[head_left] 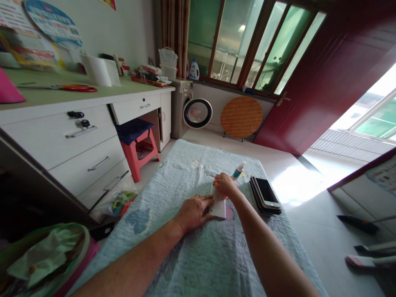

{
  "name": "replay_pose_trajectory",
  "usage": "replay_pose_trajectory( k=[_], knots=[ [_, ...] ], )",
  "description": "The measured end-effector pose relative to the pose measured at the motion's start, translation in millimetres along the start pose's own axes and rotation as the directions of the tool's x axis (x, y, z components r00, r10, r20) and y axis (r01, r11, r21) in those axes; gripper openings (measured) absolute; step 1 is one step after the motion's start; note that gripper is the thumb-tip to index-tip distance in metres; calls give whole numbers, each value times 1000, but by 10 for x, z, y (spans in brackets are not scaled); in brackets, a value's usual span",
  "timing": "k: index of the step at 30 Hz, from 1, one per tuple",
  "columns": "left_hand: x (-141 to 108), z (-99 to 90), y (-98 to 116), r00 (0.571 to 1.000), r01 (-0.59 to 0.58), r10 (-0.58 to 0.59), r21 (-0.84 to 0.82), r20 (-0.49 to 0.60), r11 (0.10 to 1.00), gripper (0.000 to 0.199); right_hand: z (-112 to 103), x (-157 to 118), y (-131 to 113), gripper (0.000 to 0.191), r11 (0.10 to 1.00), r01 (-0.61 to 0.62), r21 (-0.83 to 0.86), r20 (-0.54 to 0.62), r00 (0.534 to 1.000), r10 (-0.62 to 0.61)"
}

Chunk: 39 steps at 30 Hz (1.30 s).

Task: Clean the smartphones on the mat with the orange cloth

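A pale, flat, phone-like device [219, 209] lies on the light blue quilted cloth [185, 167]. My left hand [194, 212] rests at its left edge with the fingers apart, steadying nothing else. Over the device's upper part, my right hand [225, 185] is closed on an orange cloth [215, 181], of which only small bits show. A small spray bottle [238, 170] with a white cap stands just beyond my right hand. To the right is a stack of phones or tablets [267, 193], the top one dark-screened with a white frame.
A waste bin [88, 251] stands at the lower left. Along the left runs a desk [130, 94] with drawers and a red stool [140, 154] under it. A washing machine [179, 119] with its door open and a round wooden board [241, 117] are at the back.
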State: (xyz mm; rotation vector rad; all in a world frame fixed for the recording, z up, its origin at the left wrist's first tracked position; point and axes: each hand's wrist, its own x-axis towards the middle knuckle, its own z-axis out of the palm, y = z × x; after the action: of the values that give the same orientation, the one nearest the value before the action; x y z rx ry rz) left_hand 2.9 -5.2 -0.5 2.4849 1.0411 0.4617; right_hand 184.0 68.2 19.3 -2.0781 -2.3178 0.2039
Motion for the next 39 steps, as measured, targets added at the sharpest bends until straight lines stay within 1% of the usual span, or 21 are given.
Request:
replay_pose_trajectory(
  k=[3, 7, 11, 17, 20, 25, 29, 33, 39],
  knots=[
    [3, 3, -1, 1000, 1, -1, -13, -1, 1000, 46, 22, 31, -91, 28, 1000, 20, 14, -6, 1000, -20],
    [5, 7, -4, 1000, 8, -8, -27, -1, 1000, 47, 37, 22, -91, 27, 999, 36, 30, -10, 999, -36],
    [0, 14, -9, 1000, 29, -29, -25, -5, 999, 44, 33, -7, 8, 26, 999, 32, 43, -15, 999, -32],
    [-4, 27, -22, 1000, 17, -17, -37, -20, 999, 41, 28, -122, 246, 23, 998, -23, 62, -30, 999, 24],
    [-1, 31, -29, 1000, 28, -28, -34, -14, 999, 42, 64, -221, 301, 23, 995, -53, 81, -63, 996, 58],
    [-1, 41, -45, 1000, 21, -22, -45, -9, 999, 44, 170, -382, 275, 30, 984, -141, 104, -138, 978, 155],
    [2, 48, -57, 1000, 18, -19, -67, -5, 998, 44, 210, -506, 251, 26, 972, -196, 133, -149, 965, 215],
    [10, 43, -52, 1000, 24, -24, -73, 13, 997, 47, 188, -704, 202, 26, 975, -165, 149, -124, 975, 184],
    [16, 64, -49, 1000, 27, -27, -42, -1, 999, 45, 175, -1184, 55, 27, 976, -102, 192, -86, 989, 120]
  ],
)
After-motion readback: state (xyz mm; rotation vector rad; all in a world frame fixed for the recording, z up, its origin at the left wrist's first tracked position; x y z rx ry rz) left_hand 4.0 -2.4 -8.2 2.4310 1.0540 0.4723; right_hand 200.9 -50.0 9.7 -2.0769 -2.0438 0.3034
